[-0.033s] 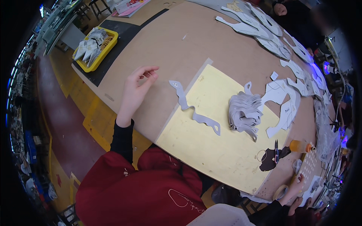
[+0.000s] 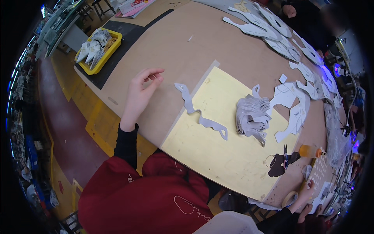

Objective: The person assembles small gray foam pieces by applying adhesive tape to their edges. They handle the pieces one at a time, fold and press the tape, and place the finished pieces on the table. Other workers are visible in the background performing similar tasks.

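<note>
My left hand (image 2: pixel 142 91) hovers over the brown table, fingers loosely curled and apart from the thumb, with nothing visible in it. Nearby lies a wavy grey strip (image 2: pixel 188 102) with a hole at each end, partly on a pale yellow board (image 2: pixel 218 163). A bundle of similar grey strips (image 2: pixel 252 115) is heaped farther right on the board. What appears to be my right hand (image 2: pixel 307 192) reaches far right to a sheet with pale dots (image 2: pixel 321 171); its fingers are too small to read. Thread snips (image 2: pixel 286 158) rest on a dark scrap (image 2: pixel 276 168) nearby.
White cut pieces (image 2: pixel 298 113) spread along the right and far side. An orange bottle (image 2: pixel 309 151) and a tape roll (image 2: pixel 289 199) are near the right edge. A yellow basket (image 2: pixel 92 71) of pieces stands far left. Another person's hands (image 2: pixel 306 212) are at lower right.
</note>
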Demonstrator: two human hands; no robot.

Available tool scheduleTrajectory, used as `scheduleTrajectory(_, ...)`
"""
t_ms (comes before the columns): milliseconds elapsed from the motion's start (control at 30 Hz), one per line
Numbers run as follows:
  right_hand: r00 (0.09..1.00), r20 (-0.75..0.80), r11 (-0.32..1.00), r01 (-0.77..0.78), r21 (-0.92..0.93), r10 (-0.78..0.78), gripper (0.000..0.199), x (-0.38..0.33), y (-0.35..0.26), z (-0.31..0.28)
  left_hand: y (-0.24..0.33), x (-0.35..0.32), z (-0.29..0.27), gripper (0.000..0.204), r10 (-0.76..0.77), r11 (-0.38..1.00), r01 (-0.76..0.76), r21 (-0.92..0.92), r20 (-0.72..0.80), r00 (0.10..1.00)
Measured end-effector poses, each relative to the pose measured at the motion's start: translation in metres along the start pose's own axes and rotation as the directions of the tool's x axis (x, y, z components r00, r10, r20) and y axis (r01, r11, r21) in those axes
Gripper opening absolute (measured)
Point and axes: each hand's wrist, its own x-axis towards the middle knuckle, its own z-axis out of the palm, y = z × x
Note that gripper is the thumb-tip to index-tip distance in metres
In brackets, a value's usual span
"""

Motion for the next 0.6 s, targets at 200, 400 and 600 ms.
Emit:
scheduleTrajectory(200, 0.975, 0.144, 0.984, -0.176, 0.029, 0.170, 0.055, 0.023, 0.004, -0.002, 0.006, 0.003, 0.002, 0.022, 0.088, 0.995, -0.088, 0.036, 0.008, 0.996)
scheduleTrajectory(400, 0.996, 0.002, 0.993, -0.086, 0.076, 0.086, 0.051, 0.028, 0.008, -0.001, 0.008, 0.004, 0.002, 0.021, 0.076, 0.997, -0.076, 0.032, 0.015, 0.997)
scheduleTrajectory(600, 0.966, 0.162, 0.976, -0.213, 0.053, 0.203, 0.036, 0.022, -0.007, -0.002, 0.004, 0.005, 0.006, 0.020, 0.073, 0.997, -0.072, -0.025, 0.046, 0.996)
